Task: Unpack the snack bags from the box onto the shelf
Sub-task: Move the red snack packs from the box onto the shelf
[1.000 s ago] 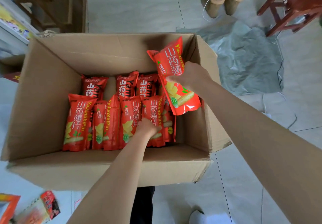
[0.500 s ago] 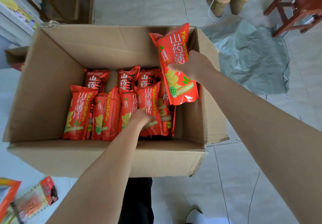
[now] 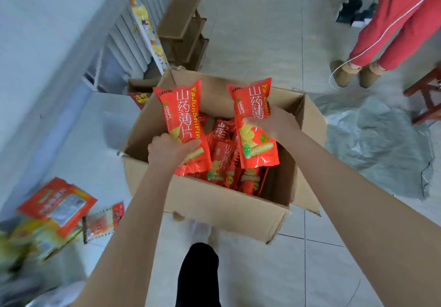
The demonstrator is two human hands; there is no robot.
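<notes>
Red snack bags gripped upright by both hands, above the open box.

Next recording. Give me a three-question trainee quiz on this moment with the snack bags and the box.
1. True or false: the left hand grips one snack bag and the right hand grips another.
2. Multiple choice: the bags inside the box are mostly A) red, B) blue, C) green.
3. Fill in: the cardboard box stands on the ____.
Key: 1 true; 2 A; 3 floor.
</notes>
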